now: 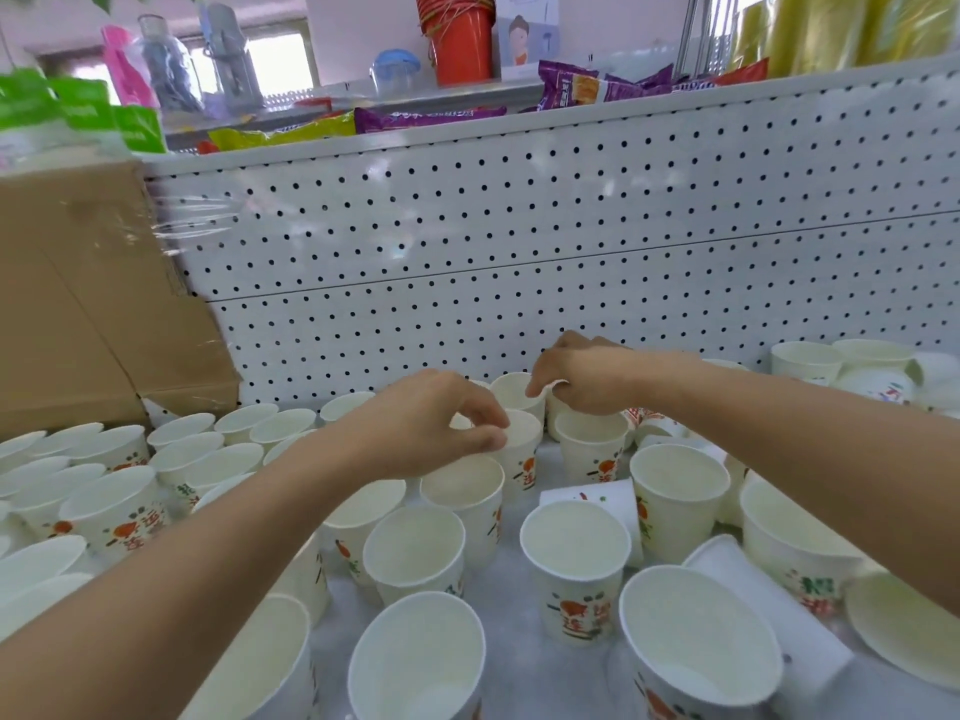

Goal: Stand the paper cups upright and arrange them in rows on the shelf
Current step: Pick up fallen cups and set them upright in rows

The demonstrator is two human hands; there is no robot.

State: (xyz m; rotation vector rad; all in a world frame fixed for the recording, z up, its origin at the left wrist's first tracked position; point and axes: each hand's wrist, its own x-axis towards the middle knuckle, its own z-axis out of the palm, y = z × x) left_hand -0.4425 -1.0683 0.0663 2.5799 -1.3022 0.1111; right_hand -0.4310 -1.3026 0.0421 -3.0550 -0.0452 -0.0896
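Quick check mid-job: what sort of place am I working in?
Probably a small shop: a white perforated back panel, packaged snack bags and stacked red buckets on the shelving behind it, and dozens of printed paper cups in front.

- My white shelf point(525, 680) ran back to a perforated back panel point(571, 226).
- On the left stood the upright paper cups point(111, 452), white with orange and green print, packed rim to rim in rows.
- Through the middle and front, the loose cups point(574, 543) stood upright with bare shelf between them.
- A tipped cup point(597, 498) lay on its side mid-shelf, and a second fallen cup point(769, 615) lay at the front right.
- At the back right, a jumbled heap of cups point(872, 379) lay near the panel.
- A cardboard box point(78, 314) sat at the back left.
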